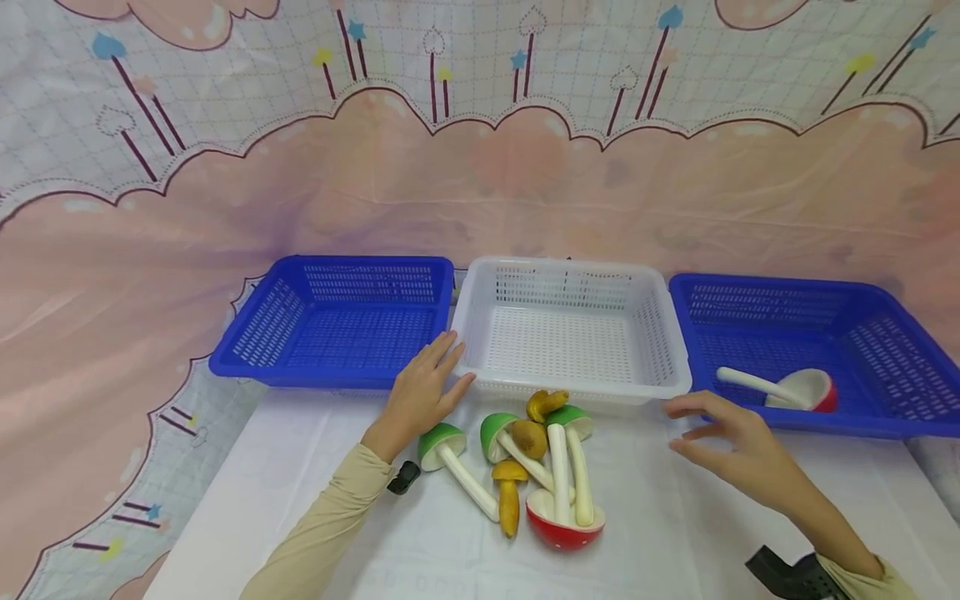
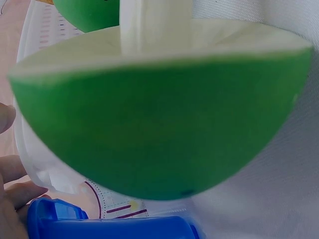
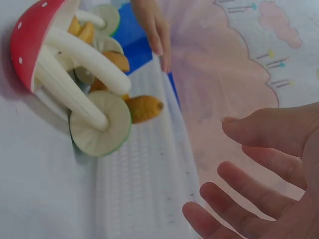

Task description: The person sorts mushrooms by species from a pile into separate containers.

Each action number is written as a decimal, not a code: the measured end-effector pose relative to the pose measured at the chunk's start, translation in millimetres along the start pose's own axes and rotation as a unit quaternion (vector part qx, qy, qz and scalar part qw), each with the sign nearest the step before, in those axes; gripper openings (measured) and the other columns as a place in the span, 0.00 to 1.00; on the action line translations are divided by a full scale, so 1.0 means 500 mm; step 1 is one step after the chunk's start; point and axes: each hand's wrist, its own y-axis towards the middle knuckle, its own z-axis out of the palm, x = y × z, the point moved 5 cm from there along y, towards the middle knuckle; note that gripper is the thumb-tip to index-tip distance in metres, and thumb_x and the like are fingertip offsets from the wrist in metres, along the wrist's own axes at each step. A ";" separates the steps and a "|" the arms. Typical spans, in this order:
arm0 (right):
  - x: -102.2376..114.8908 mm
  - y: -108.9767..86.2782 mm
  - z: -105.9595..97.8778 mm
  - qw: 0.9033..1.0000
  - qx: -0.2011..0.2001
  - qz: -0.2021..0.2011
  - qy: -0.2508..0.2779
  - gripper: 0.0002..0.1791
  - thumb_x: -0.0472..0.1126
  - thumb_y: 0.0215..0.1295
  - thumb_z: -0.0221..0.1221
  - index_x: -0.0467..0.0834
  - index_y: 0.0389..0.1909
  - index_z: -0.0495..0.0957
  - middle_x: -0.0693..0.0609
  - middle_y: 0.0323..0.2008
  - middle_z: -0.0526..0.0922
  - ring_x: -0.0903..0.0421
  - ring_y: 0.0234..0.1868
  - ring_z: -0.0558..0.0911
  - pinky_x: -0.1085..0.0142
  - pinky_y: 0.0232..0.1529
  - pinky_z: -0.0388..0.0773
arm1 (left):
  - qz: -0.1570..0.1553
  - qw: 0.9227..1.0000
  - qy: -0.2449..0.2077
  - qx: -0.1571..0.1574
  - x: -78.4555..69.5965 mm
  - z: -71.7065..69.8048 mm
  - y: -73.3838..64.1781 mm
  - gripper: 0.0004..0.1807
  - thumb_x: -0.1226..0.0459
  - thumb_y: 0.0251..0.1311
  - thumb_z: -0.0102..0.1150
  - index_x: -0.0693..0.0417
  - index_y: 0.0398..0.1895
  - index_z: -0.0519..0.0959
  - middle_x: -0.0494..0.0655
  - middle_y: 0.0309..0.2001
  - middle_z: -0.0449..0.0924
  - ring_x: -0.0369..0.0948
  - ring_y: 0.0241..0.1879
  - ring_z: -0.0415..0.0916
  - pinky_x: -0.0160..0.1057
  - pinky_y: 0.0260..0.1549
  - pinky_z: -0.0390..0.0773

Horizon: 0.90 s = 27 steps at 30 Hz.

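Head view, pile as the clock's centre: by the look of it, sorting has barely begun. One red mushroom sits in the right basket at two o'clock; seven pieces are left on the white cloth: three green mushrooms, three yellow mushrooms and a second red one (cap down, a neighbour's stem lying across it). The left basket stands at ten, the white basket at twelve, all slotted plastic. And here's the left hand at ten, fingers straight, thumb apart, gripping nothing; the right hand waits at three, fingers loosely bent, pinching nothing.

Left wrist view: a green cap fills the middle, a smooth dome with a cream hollow, its pale stem rising to twelve. Left fingers peek in at eight; whether they touch a basket, one cannot tell.

Right wrist view: the right hand lies at four, fingers spread, holding nothing. At ten, a glossy, white-dotted red cap; from it, smooth, curving stems reach toward the centre.
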 end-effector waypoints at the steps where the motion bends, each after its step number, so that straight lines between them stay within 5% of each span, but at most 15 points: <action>1: 0.000 0.005 0.008 1.000 0.005 -0.001 0.005 0.22 0.28 0.52 0.67 0.44 0.50 0.77 0.55 0.47 0.79 0.65 0.45 0.77 0.70 0.39 0.80 | 0.000 1.000 0.000 -0.001 0.000 -0.002 0.001 0.29 0.52 0.65 0.52 0.62 0.63 0.71 0.58 0.66 0.64 0.52 0.67 0.58 0.51 0.64 0.61; 9: -0.008 0.034 0.061 0.999 0.041 0.002 0.026 0.21 0.33 0.55 0.67 0.46 0.50 0.77 0.54 0.47 0.79 0.64 0.47 0.77 0.65 0.39 0.82 | -0.006 1.000 -0.008 0.010 0.004 0.003 -0.001 0.30 0.51 0.66 0.51 0.62 0.64 0.69 0.57 0.67 0.62 0.51 0.68 0.57 0.50 0.65 0.59; 18: -0.021 0.075 0.104 0.994 0.094 0.007 0.059 0.23 0.36 0.55 0.68 0.47 0.52 0.76 0.53 0.50 0.79 0.52 0.50 0.77 0.62 0.43 0.81 | 0.004 1.000 -0.001 -0.005 0.002 -0.001 0.004 0.29 0.52 0.65 0.53 0.63 0.63 0.70 0.59 0.66 0.64 0.52 0.67 0.58 0.52 0.63 0.61; 27: -0.022 0.095 0.161 0.986 0.152 0.005 0.074 0.25 0.32 0.52 0.68 0.40 0.54 0.75 0.46 0.53 0.78 0.47 0.53 0.76 0.57 0.46 0.80 | 0.004 1.000 -0.001 -0.007 0.002 0.004 -0.003 0.29 0.51 0.65 0.53 0.62 0.63 0.70 0.58 0.66 0.64 0.52 0.67 0.58 0.52 0.63 0.62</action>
